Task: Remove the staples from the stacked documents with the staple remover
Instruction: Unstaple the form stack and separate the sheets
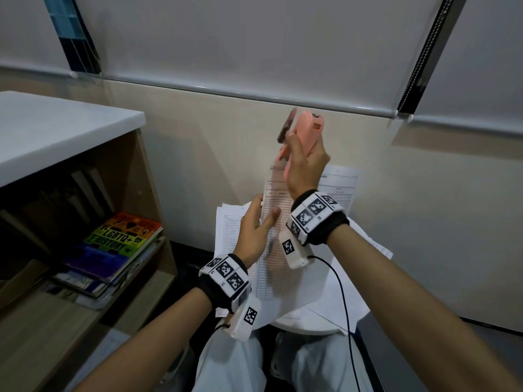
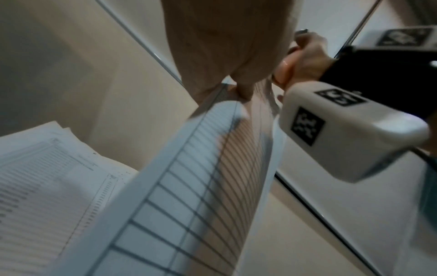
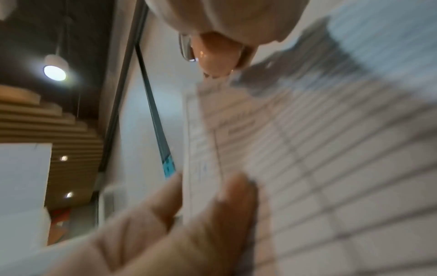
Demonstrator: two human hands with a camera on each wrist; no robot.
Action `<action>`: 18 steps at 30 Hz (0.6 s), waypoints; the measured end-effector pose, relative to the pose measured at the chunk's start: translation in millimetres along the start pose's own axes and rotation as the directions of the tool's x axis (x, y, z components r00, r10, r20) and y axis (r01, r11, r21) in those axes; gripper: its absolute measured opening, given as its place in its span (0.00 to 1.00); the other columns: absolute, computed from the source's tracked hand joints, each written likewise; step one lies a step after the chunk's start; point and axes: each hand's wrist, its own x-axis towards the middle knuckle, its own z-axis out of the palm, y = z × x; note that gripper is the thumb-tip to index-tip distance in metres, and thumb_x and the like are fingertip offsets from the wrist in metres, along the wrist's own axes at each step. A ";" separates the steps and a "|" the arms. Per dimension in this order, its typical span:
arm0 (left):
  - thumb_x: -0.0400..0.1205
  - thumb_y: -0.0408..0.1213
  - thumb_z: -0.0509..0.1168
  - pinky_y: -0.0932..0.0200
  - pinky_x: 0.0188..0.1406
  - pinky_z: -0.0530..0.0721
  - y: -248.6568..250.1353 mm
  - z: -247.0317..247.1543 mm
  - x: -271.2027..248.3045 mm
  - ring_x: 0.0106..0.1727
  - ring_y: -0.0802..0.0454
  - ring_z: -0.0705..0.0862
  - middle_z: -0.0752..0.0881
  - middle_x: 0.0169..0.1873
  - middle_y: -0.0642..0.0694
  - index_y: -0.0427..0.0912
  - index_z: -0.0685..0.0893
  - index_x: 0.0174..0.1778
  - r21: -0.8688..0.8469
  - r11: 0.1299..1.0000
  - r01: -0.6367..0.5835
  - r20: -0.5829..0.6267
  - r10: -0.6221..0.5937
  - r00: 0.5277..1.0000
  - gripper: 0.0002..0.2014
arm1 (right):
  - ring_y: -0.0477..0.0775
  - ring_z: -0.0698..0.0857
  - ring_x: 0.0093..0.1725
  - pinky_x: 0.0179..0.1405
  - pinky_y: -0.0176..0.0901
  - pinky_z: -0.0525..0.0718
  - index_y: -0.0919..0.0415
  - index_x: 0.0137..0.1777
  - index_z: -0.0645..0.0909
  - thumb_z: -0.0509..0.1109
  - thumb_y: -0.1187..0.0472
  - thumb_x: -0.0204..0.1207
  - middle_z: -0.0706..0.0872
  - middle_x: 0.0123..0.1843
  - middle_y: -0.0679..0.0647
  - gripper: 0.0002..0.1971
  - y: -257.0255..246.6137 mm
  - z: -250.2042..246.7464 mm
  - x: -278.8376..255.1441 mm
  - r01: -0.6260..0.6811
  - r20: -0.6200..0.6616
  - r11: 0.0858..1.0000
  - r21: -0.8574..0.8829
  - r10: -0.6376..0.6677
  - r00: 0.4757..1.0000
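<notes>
Up in front of the cream wall, over a round white stool [image 1: 311, 325] piled with loose printed sheets [image 1: 336, 188], the person has one stapled set of forms [image 1: 276, 193] lifted into the air. The left hand [image 1: 253, 230] pinches it partway down one long edge, thumb on the near face and fingers behind. The right hand [image 1: 304, 165] is wrapped round a pink staple remover [image 1: 304, 128], fingers curled tight on the body.

Looks to me like the pulling step: the remover's nose sits right at the top corner of the set, where I'd guess the staple is. Can't actually see a staple, too blurry in the wrist views.

The forms stand nearly upright, long axis running up and a bit away from the person, top edge highest. The remover's long axis roughly follows that line, working end down at the paper, tail end up toward the blind rail [image 1: 254, 96].

Next move, I reckon, wants a firm pinch close to the corner and a steady pull so the page doesn't rip.
</notes>
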 end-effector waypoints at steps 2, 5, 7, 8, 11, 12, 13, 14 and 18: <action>0.86 0.36 0.61 0.64 0.61 0.80 -1.2 -4.5 3.1 0.63 0.59 0.82 0.85 0.61 0.51 0.41 0.76 0.66 0.025 1.000 -0.011 -0.002 0.011 1.000 0.13 | 0.62 0.83 0.57 0.61 0.66 0.79 0.42 0.54 0.80 0.69 0.37 0.64 0.88 0.44 0.48 0.19 -3.7 -12.9 5.6 -0.033 -0.053 0.999 -0.018 0.032 0.998; 0.86 0.38 0.60 0.57 0.64 0.82 -5.2 -11.8 7.9 0.65 0.57 0.83 0.84 0.63 0.51 0.44 0.74 0.68 0.022 0.999 0.031 0.001 -0.031 1.000 0.15 | 0.59 0.82 0.61 0.59 0.50 0.85 0.42 0.63 0.69 0.70 0.47 0.69 0.85 0.58 0.47 0.23 -10.9 -48.4 9.8 -0.056 -0.173 0.987 0.151 0.083 0.981; 0.85 0.39 0.60 0.55 0.65 0.82 -7.9 -15.7 11.6 0.66 0.56 0.82 0.82 0.66 0.51 0.47 0.73 0.70 0.005 0.999 0.048 -0.005 -0.048 0.999 0.16 | 0.53 0.84 0.53 0.40 0.35 0.86 0.56 0.71 0.68 0.70 0.49 0.70 0.81 0.61 0.57 0.30 -2.5 -84.5 8.9 -0.074 -0.216 0.970 0.231 0.126 0.968; 0.85 0.38 0.60 0.56 0.66 0.81 -8.9 -17.0 14.0 0.68 0.56 0.81 0.82 0.67 0.51 0.48 0.72 0.71 -0.012 0.999 0.053 0.000 -0.053 0.999 0.17 | 0.51 0.86 0.47 0.35 0.36 0.84 0.61 0.69 0.72 0.70 0.47 0.69 0.83 0.57 0.59 0.31 4.3 -101.5 6.5 -0.113 -0.177 0.969 0.219 0.153 0.972; 0.85 0.36 0.60 0.63 0.62 0.82 -10.6 -17.3 22.7 0.68 0.57 0.81 0.82 0.66 0.52 0.49 0.71 0.71 -0.071 0.994 0.082 0.026 -0.080 0.996 0.18 | 0.44 0.83 0.29 0.24 0.37 0.75 0.57 0.46 0.81 0.66 0.45 0.63 0.86 0.36 0.48 0.18 30.6 -138.7 -6.9 -0.358 0.149 0.931 0.071 0.344 0.927; 0.85 0.35 0.60 0.66 0.60 0.82 -11.6 -16.2 25.8 0.67 0.59 0.81 0.82 0.65 0.53 0.48 0.71 0.71 -0.073 0.993 0.093 0.029 -0.091 0.995 0.17 | 0.41 0.84 0.29 0.23 0.35 0.75 0.55 0.45 0.81 0.65 0.46 0.62 0.87 0.35 0.44 0.17 41.2 -149.5 -12.7 -0.432 0.260 0.902 0.010 0.415 0.872; 0.85 0.35 0.60 0.67 0.59 0.82 -12.7 -14.6 28.8 0.66 0.59 0.81 0.82 0.64 0.53 0.46 0.71 0.70 -0.071 0.992 0.103 0.029 -0.101 0.994 0.17 | 0.42 0.87 0.33 0.26 0.34 0.77 0.54 0.49 0.83 0.65 0.46 0.63 0.89 0.38 0.44 0.18 49.5 -158.7 -20.4 -0.487 0.371 0.872 -0.047 0.468 0.802; 0.85 0.34 0.60 0.65 0.60 0.82 -14.5 -13.2 31.3 0.65 0.59 0.82 0.82 0.64 0.53 0.45 0.71 0.70 -0.059 0.992 0.114 0.027 -0.112 0.993 0.17 | 0.46 0.90 0.41 0.31 0.37 0.80 0.56 0.55 0.84 0.64 0.46 0.65 0.91 0.45 0.48 0.21 61.0 -167.3 -25.8 -0.511 0.439 0.849 -0.133 0.513 0.738; 0.85 0.33 0.60 0.52 0.66 0.82 -28.0 -10.6 36.6 0.65 0.52 0.82 0.82 0.65 0.46 0.38 0.68 0.72 -0.026 0.983 0.180 0.044 -0.179 0.983 0.18 | 0.50 0.83 0.39 0.32 0.39 0.76 0.63 0.56 0.79 0.67 0.45 0.67 0.83 0.46 0.57 0.24 89.4 -182.5 -37.2 -0.499 0.292 0.770 -0.397 0.621 0.727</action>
